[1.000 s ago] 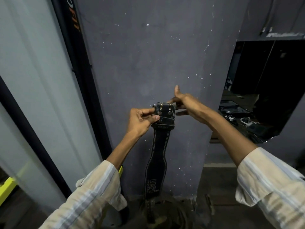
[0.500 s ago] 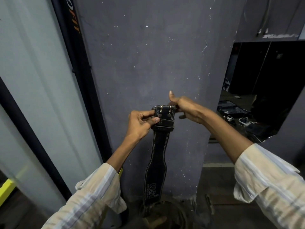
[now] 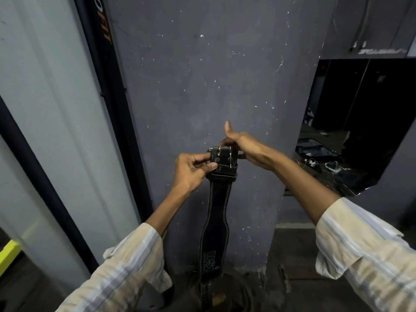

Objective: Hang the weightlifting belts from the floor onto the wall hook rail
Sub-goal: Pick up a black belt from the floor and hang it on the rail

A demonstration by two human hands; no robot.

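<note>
A black leather weightlifting belt (image 3: 217, 212) with pale stitching and "USI" lettering hangs straight down against the dark grey wall (image 3: 209, 82). Its buckle end (image 3: 225, 157) is at the top, held from both sides. My left hand (image 3: 191, 170) pinches the buckle end's left edge between thumb and fingers. My right hand (image 3: 245, 145) grips the top right of it, thumb pointing up. Whatever the belt hangs from is hidden behind my hands; I see no hook rail. The belt's lower end reaches dark gear on the floor (image 3: 225, 293).
A black upright post (image 3: 108, 91) with orange lettering runs left of the wall, beside a pale panel (image 3: 51, 109). A dark opening (image 3: 364, 122) at the right shows cluttered items. A yellow edge (image 3: 9, 253) is at the lower left.
Both hands and the belt's buckle end have dropped a little lower on the wall. The grips stay the same.
</note>
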